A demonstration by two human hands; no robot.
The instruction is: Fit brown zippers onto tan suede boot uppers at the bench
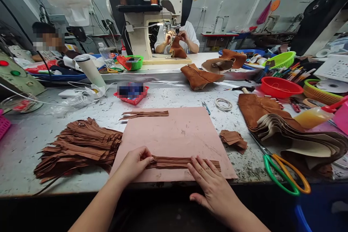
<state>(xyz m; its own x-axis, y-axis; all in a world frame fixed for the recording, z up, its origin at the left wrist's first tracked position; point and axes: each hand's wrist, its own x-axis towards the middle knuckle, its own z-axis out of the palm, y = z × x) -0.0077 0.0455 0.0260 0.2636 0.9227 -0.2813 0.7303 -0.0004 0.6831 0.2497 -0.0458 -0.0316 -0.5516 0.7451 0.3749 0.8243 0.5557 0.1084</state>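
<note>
A brown zipper (174, 162) lies lengthwise near the front edge of a pink board (174, 134). Its left end is pinched between the thumb and fingers of my left hand (137, 163). Flat over its right part rest the spread fingers of my right hand (210, 181), thumb apart. Another brown zipper (152, 114) sits at the board's upper left, its split end past the edge. Left of the board is a large pile of brown zippers (81, 148). Small brown pieces (233, 140) lie just right of the board.
Scissors (282, 174) with green and orange handles overhang the front edge at right, beside stacked brown leather pieces (261, 110). Behind the board are a red basket (133, 98) and a cable coil (223, 104). A person (187, 36) works at a sewing machine (136, 32) opposite.
</note>
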